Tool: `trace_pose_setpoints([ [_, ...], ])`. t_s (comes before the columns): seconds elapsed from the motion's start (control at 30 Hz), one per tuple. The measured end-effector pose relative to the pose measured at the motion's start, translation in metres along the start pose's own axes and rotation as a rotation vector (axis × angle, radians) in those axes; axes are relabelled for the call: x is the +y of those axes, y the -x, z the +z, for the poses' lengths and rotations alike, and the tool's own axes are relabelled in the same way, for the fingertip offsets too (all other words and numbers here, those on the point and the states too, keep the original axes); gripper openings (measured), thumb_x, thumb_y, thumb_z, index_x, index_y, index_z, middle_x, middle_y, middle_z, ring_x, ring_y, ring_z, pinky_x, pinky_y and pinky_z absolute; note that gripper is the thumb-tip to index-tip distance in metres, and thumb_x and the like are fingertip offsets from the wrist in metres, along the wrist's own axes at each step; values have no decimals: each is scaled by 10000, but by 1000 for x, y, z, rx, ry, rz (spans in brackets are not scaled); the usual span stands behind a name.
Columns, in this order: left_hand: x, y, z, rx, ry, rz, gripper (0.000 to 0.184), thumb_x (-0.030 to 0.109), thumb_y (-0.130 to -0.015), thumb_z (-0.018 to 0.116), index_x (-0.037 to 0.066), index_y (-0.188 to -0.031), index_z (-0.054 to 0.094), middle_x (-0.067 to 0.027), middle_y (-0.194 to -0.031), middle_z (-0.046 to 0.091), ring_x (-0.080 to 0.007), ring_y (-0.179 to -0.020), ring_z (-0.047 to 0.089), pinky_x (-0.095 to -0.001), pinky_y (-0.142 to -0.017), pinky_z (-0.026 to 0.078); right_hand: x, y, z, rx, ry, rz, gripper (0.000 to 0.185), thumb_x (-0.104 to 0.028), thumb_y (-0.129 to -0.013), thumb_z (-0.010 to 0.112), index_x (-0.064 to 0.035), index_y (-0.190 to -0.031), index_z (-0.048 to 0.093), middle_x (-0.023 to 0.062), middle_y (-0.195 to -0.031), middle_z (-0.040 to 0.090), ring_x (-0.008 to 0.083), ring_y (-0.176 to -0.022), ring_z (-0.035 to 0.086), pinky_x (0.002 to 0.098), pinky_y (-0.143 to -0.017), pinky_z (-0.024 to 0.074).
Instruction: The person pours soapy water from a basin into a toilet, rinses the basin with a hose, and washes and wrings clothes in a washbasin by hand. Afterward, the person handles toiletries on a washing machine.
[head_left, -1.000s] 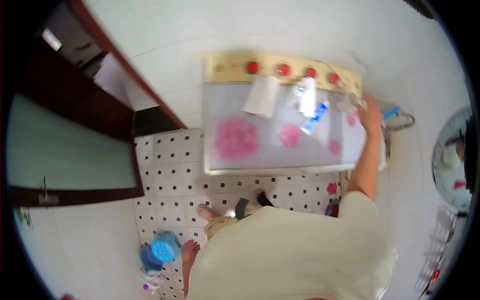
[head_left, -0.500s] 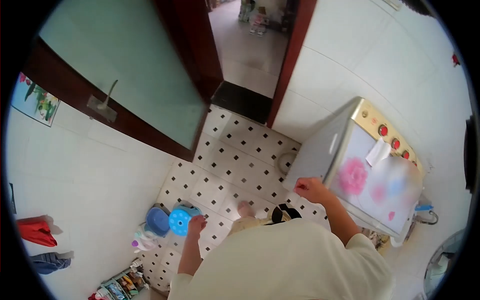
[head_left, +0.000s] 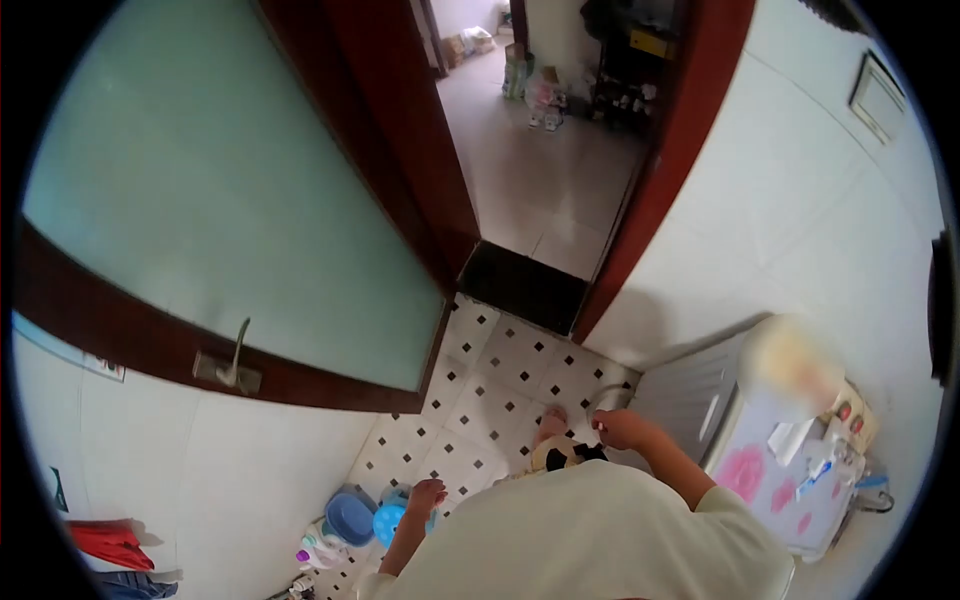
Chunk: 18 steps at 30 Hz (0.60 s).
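My left hand [head_left: 428,494] hangs low with its fingers loosely curled, nothing visible in it. Just under it, partly covered by the hand and forearm, is a blue stool-like item with pale dots [head_left: 388,522]. My right hand [head_left: 625,428] is held in front of my body, fingers closed. A small pale spot shows at its fingertips, too small to name. Beside that hand stands a white washing machine [head_left: 715,400] with a pink-flowered top. A folded white paper or cloth [head_left: 790,440] and a blue-and-white brush-like item [head_left: 815,478] lie on it.
A frosted-glass door [head_left: 240,200] with a metal handle [head_left: 238,365] stands open at left. Ahead, a dark threshold [head_left: 525,285] leads to a room with shoes and bags. A blue basin [head_left: 350,517] and white bottle [head_left: 320,548] stand on the tiled floor [head_left: 490,400].
The view has shifted, bringing more of the doorway and the room beyond into sight. Both hands sit lower and slightly right in the picture. A foot now shows farther forward.
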<state>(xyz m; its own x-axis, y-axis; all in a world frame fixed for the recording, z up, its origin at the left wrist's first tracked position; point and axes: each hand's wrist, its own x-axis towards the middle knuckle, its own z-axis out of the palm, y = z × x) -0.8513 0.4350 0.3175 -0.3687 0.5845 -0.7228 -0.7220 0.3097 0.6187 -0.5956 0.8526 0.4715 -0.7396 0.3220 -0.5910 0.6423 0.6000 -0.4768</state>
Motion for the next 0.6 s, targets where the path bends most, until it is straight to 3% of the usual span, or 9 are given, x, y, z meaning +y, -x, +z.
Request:
trace_pose_setpoints([
  [0.1, 68, -18, 50, 256, -5, -68, 187, 159, -781, 574, 59, -939, 578, -73, -846, 625, -161, -720, 616, -254, -600, 497, -12, -46, -49, -38, 92, -172, 280, -207, -771, 515, -106, -1031, 530, 117, -882, 613, 301, -826, 581, 403, -712, 449],
  [0.27, 132, -58, 86, 348, -114, -94, 204, 212, -855, 490, 75, -985, 564, -76, -942, 617, -218, -798, 605, -304, -695, 487, -23, -142, -102, -94, 190, -292, 270, -235, -781, 512, -116, -1021, 548, 124, -969, 597, 313, -915, 549, 416, -757, 437],
  [0.3, 137, -73, 81, 275, -241, -15, 197, 179, -838, 503, 63, -989, 556, -81, -904, 614, -207, -760, 606, -287, -635, 482, -27, -161, -111, -98, 149, -320, 279, -254, -785, 521, -113, -1024, 548, 124, -972, 596, 315, -909, 550, 412, -759, 437],
  [0.43, 55, -202, -40, 7, 73, -169, 173, 117, -789, 566, 28, -937, 557, -88, -730, 594, -195, -637, 593, -280, -471, 446, -45, -230, -157, -154, -27, -294, 312, -311, -799, 533, -114, -1040, 551, 120, -984, 592, 309, -910, 546, 398, -769, 432],
  [0.47, 76, -220, -44, -236, -825, 163, 142, 123, -774, 586, 29, -878, 566, -80, -720, 596, -189, -643, 596, -284, -489, 454, -46, -249, -165, -197, -6, -258, 318, -309, -802, 529, -99, -1040, 554, 132, -1031, 575, 300, -940, 538, 390, -775, 427],
  [0.5, 92, -241, -52, -155, -1667, 672, 121, 130, -760, 606, 30, -820, 575, -73, -710, 599, -183, -649, 599, -288, -507, 462, -44, -265, -165, -204, -59, -226, 331, -316, -803, 532, -93, -1046, 553, 141, -1051, 566, 297, -955, 534, 390, -783, 425],
  [0.53, 102, -257, -54, -95, -952, 441, 118, 146, -731, 635, 41, -734, 583, -67, -741, 619, -178, -696, 613, -314, -592, 487, -39, -284, -169, -198, -104, -195, 343, -323, -803, 536, -87, -1051, 552, 149, -1070, 557, 294, -970, 531, 390, -790, 423],
  [0.57, 151, -278, -50, -235, -1576, 987, 125, 170, -724, 652, 62, -761, 601, -85, -789, 636, -196, -754, 623, -338, -670, 505, -30, -309, -180, -183, -136, -163, 356, -330, -803, 539, -81, -1057, 550, 158, -1089, 547, 291, -985, 527, 390, -797, 421],
  [0.6, 169, -290, -51, -256, -1572, 990, 125, 170, -724, 652, 62, -761, 601, -85, -789, 636, -196, -755, 623, -338, -670, 505, -14, -339, -177, -208, -40, -202, 466, -369, -788, 566, -106, -1168, 514, 180, -1120, 523, 289, -997, 526, 385, -852, 406],
])
